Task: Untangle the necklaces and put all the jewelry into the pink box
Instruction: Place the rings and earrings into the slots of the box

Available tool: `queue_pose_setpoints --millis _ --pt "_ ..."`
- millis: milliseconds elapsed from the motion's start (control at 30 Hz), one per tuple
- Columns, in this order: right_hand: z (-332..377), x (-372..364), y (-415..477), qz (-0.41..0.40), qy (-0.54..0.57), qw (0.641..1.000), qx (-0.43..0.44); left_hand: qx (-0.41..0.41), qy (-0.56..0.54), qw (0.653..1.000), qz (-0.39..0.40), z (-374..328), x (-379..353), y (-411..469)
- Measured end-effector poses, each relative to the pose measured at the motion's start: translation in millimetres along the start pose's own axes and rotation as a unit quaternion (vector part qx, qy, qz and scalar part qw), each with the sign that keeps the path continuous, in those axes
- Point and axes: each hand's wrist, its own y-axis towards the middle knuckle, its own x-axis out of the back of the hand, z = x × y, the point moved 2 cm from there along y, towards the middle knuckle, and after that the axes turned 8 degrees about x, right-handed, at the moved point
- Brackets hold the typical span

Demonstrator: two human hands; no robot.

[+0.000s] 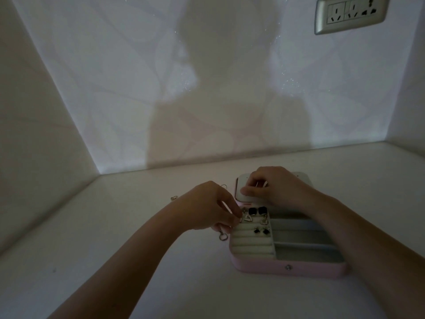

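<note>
Pretty dim, but the pink box [287,269] sits open on the bench [138,249], lower right of centre. It has pale ring rolls on the left, grey trays on the right, and black earrings [257,211] up top. The left grip [211,208] pinches a silver piece [241,218] at the rolls' top-left corner. The right grip [269,187] is curled over the lid [240,192] behind, and I can't tell if it holds anything. A loose clasp [222,237] lies just left of the box.

A home is indicated. Pale leaf-patterned wallpaper [110,84] and a silver-framed double wall socket [351,13] are seen behind a white tabletop [138,261] bearing an open pink jewellery box [264,268].
</note>
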Motion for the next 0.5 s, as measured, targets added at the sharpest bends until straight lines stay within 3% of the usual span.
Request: queue_pose_setpoints --millis 500 --pt "-0.3 0.4 0.0 0.0 0.001 1.0 0.003 0.027 -0.017 0.999 -0.04 0.4 -2.5 1.1"
